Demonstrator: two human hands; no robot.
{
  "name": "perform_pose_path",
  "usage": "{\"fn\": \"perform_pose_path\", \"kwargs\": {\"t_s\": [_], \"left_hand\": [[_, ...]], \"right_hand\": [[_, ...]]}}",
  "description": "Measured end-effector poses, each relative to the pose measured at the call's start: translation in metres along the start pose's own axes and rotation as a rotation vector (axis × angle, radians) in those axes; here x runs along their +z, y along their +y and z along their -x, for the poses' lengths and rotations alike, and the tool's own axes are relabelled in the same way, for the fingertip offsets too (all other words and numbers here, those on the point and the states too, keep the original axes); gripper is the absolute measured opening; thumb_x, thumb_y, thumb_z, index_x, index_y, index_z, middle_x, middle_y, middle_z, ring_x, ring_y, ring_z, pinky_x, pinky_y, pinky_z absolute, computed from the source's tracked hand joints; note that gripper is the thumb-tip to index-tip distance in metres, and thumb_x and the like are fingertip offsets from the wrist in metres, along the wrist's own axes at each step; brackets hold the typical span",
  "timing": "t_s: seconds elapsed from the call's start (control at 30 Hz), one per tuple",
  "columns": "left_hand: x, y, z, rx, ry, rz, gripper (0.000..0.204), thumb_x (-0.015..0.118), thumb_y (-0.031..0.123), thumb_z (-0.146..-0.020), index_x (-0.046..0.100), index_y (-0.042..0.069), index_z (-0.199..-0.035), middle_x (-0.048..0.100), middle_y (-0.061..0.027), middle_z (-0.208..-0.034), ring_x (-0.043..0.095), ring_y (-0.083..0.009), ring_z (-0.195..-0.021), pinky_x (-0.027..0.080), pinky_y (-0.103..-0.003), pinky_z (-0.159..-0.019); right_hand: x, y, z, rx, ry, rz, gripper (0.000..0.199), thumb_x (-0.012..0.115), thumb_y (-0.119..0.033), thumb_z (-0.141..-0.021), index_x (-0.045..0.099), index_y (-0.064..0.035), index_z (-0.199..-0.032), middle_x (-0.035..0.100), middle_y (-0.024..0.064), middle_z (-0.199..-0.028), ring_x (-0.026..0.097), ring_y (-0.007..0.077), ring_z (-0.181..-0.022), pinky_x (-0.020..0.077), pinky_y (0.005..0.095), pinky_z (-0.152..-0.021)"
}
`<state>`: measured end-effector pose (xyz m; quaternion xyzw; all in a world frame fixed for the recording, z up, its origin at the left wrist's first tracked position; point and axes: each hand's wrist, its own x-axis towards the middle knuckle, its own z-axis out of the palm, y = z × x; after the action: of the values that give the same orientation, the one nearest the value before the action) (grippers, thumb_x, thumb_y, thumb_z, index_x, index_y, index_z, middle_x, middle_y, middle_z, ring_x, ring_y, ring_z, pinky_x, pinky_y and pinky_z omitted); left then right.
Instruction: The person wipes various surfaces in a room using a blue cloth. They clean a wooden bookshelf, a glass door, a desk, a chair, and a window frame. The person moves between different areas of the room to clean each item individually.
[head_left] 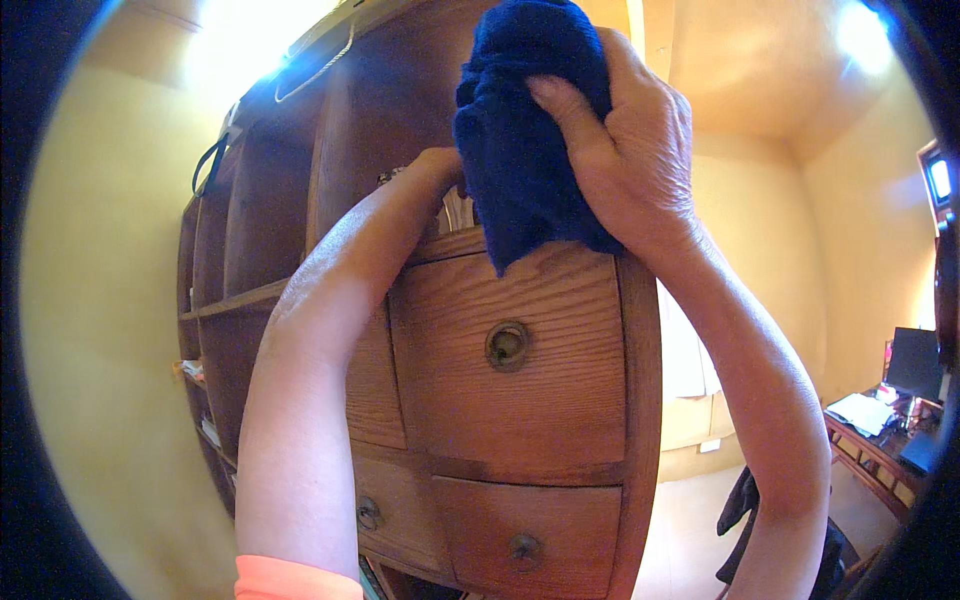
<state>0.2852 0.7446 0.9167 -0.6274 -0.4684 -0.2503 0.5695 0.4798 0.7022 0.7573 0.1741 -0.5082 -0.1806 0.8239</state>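
My right hand (640,150) is closed round a dark blue cloth (530,150), thumb pressed on its near face. The cloth hangs bunched in front of the right end of a wooden cabinet, its lower corner over the top of a drawer (510,400) with a round metal ring pull (507,345). My left hand (440,170) reaches into the open shelf space above that drawer. Its fingers are mostly hidden behind the cloth, so whether it holds anything does not show. Beside it, part of a small patterned object (388,176) shows on the shelf.
More drawers with ring pulls sit below, such as the lower drawer (540,530). Open cubbies (270,210) run along the cabinet to the left. A cord (325,70) hangs at its top. On the right, a desk (850,430) carries papers and a dark monitor (915,362).
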Motion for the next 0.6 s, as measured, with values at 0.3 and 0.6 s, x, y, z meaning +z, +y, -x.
{"fn": "perform_pose_path", "kwargs": {"t_s": [0.3,0.6], "left_hand": [[-0.001,0.011,-0.015,0.01,0.176,0.009,0.047,0.053,0.05,-0.086,0.069,0.008,-0.101,0.064,-0.0228,-0.105,0.063,-0.037,-0.097,0.049,-0.044,-0.086],[-0.004,0.004,-0.014,-0.001,0.175,-0.01,0.046,0.052,0.05,-0.087,0.069,0.009,-0.101,0.064,-0.0229,-0.104,0.063,-0.0375,-0.097,0.049,-0.045,-0.086]], "right_hand": [[0.007,0.012,0.001,-0.037,0.043,0.054,0.028,0.068,-0.021,-0.077,0.053,-0.0025,-0.091,0.061,0.0178,-0.084,0.06,0.0362,-0.083,0.0478,0.0462,-0.071],[0.008,0.011,0.0,-0.076,0.038,0.135,0.028,0.069,-0.022,-0.076,0.052,-0.0035,-0.089,0.061,0.0168,-0.081,0.06,0.0353,-0.08,0.0476,0.0463,-0.068]]}}
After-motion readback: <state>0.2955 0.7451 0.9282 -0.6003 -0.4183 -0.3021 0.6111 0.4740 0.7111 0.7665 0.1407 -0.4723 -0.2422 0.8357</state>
